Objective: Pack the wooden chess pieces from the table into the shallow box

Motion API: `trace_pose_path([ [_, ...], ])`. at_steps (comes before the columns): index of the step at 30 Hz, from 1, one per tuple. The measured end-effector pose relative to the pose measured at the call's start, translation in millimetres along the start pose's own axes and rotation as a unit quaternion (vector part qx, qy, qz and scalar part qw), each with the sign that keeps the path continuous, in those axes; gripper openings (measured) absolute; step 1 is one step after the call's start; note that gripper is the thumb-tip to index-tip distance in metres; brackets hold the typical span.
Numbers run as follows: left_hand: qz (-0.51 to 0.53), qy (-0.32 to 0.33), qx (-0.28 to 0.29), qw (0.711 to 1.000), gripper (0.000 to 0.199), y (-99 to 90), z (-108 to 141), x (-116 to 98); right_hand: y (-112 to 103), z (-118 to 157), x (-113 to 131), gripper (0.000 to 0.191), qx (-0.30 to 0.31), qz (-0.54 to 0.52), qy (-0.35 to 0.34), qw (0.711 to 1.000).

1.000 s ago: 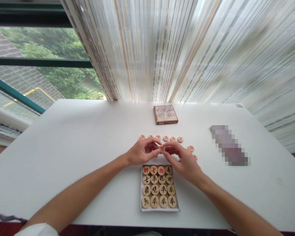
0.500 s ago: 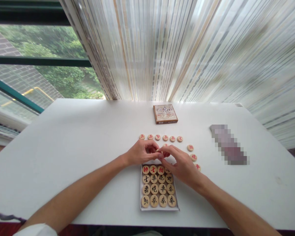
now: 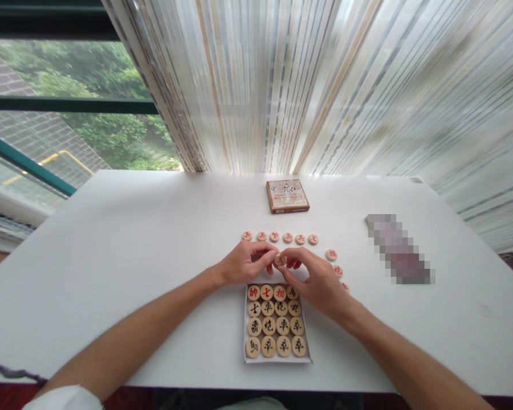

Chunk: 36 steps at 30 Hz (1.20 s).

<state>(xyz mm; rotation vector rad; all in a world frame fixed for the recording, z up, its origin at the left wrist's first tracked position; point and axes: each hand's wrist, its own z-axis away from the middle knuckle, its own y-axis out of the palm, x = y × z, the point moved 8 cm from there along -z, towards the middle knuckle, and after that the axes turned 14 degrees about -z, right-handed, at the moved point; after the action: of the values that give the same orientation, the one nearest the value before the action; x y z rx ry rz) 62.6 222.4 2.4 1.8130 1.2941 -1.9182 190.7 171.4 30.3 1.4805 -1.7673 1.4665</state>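
Turned face-out again, the held piece (image 3: 281, 260) shows its red character, after being nearly edge-on half a second ago! It's up over the white table (image 3: 145, 239), just beyond the shallow tray (image 3: 277, 360) with its four rows of four discs (image 3: 268, 326). Striped curtain (image 3: 248, 85) behind, window (image 3: 106, 134) on the left with greenery outside, decorated box (image 3: 288, 196) near the far edge. Now the fingers: left hand (image 3: 245, 263) has thumb and index closed on the piece's left edge; right hand (image 3: 318, 276) grips the right edge, thumb below, index above. Six red-marked pieces (image 3: 274, 236) line up beyond them.
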Motion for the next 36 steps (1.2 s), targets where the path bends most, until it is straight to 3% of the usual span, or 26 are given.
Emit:
trace_pose_path([
  [16, 0.007, -0.007, 0.007, 1.000, 0.032, 3.1, 0.9, 7.1, -3.3, -1.4, -1.6, 0.010, -0.024, -0.035, 0.016, 0.999],
  [36, -0.014, 0.029, -0.011, 0.999, 0.031, 3.2, 1.9, -0.8, -5.0, 0.2, -14.9, 0.016, -0.061, -0.117, 0.104, 0.986],
])
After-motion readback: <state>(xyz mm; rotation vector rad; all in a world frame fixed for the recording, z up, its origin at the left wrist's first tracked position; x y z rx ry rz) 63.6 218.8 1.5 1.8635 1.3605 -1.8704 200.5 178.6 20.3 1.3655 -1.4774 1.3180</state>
